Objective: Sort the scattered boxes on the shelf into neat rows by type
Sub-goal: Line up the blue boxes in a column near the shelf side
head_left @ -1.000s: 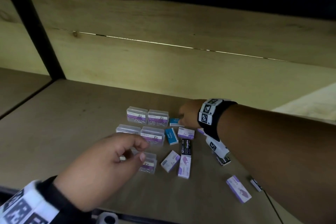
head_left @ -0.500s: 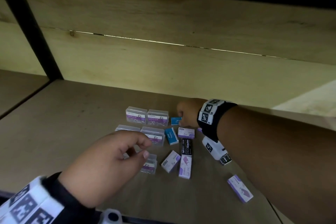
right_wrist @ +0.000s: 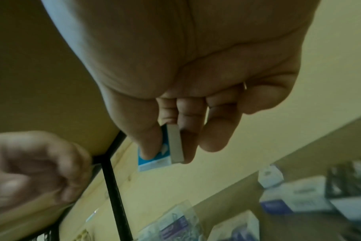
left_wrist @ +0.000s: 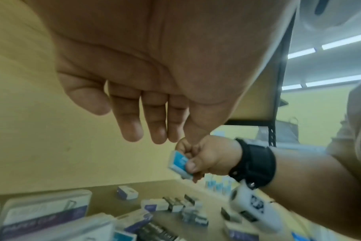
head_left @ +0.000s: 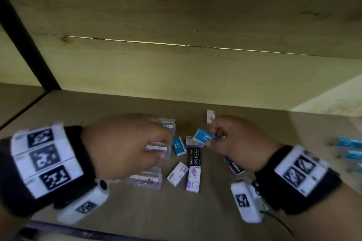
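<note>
My right hand (head_left: 214, 139) pinches a small blue staples box (head_left: 204, 136) between thumb and fingers, lifted off the shelf board (head_left: 195, 213). The same blue box (left_wrist: 180, 163) shows in the left wrist view, and in the right wrist view the thumb lies on the blue box's (right_wrist: 155, 160) face. My left hand (head_left: 163, 144) hovers over the clear paper-clip boxes (head_left: 147, 180); its fingers (left_wrist: 132, 130) hang relaxed and hold nothing. A second blue box (head_left: 179, 146), a black staples box (head_left: 194, 157) and white-purple boxes (head_left: 177, 176) lie scattered between my hands.
Several blue boxes (head_left: 348, 150) lie at the far right of the shelf. One white-purple box (head_left: 210, 116) stands near the wooden back wall (head_left: 176, 76). Another black staples box (head_left: 234, 166) lies under my right wrist. A black post (head_left: 29, 45) rises at the left.
My right hand has picked the blue box up from the pile and drawn it back toward me. My left hand has moved forward over the clear boxes.
</note>
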